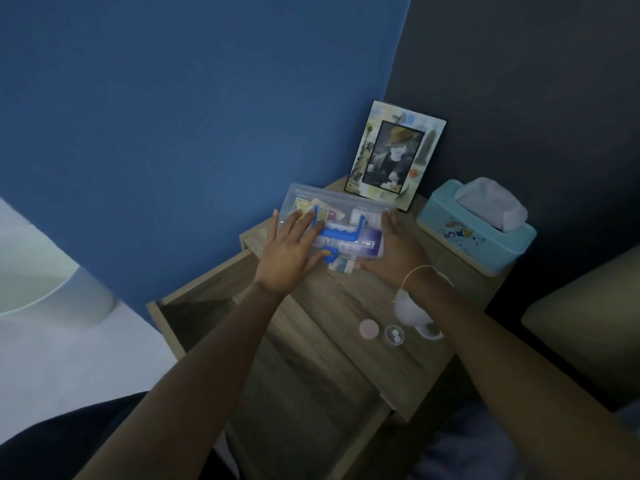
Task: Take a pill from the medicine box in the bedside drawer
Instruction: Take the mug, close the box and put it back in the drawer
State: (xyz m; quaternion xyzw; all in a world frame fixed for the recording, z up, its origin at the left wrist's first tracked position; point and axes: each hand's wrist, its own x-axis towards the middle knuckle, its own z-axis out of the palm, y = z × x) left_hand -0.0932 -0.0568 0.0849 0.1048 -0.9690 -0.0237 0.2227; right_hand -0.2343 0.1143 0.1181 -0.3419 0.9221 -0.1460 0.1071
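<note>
A clear plastic medicine box [349, 206] with a blue handle and blue latch lies on top of the wooden bedside table [332, 306]. My left hand [289, 251] rests flat on its lid, fingers spread, thumb by the blue latch. My right hand [398, 247] holds the box's right end. Packets of medicine show through the lid. Nearer me on the tabletop stand a small clear pill cup [394, 335] with two white pills in it and its pink lid [368, 329]. The drawer [194, 317] under the tabletop is pulled out.
A photo frame [394, 150] leans against the wall behind the box. A light blue tissue box [476, 230] sits at the table's right. A white cup [412, 311] stands under my right wrist. A blue wall is at left, a cushion at far right.
</note>
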